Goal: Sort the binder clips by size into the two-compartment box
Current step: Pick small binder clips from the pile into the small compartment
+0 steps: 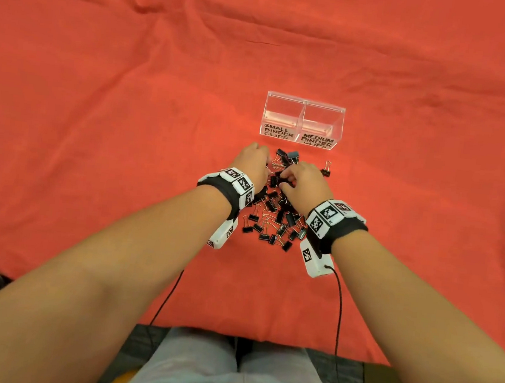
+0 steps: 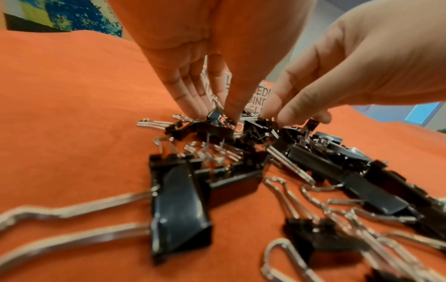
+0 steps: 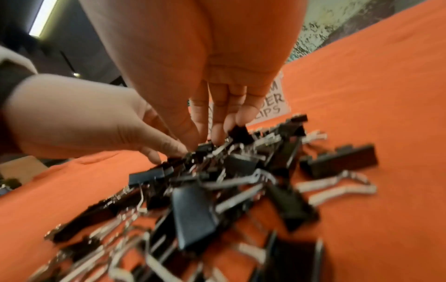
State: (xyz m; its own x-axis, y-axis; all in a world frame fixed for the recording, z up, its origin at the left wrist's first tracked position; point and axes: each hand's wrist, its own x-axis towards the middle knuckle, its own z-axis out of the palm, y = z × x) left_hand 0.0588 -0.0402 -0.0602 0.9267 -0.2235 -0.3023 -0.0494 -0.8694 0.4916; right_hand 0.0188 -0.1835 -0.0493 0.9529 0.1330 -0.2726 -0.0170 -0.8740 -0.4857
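Just short of the clear two-compartment box [image 1: 306, 102], we have both hands in the binder clips [image 1: 273, 215] heaped on the surface, left hand [image 1: 253, 160] and right hand [image 1: 304, 179] each pinching one (sizes unclear), and tangled wire handles could drag neighbours along.

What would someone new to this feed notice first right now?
Probably the pile of black binder clips on the red cloth, with the left hand and right hand both digging into its far end. Just beyond stands the clear two-compartment box, labelled small and medium, with no clips visible inside.
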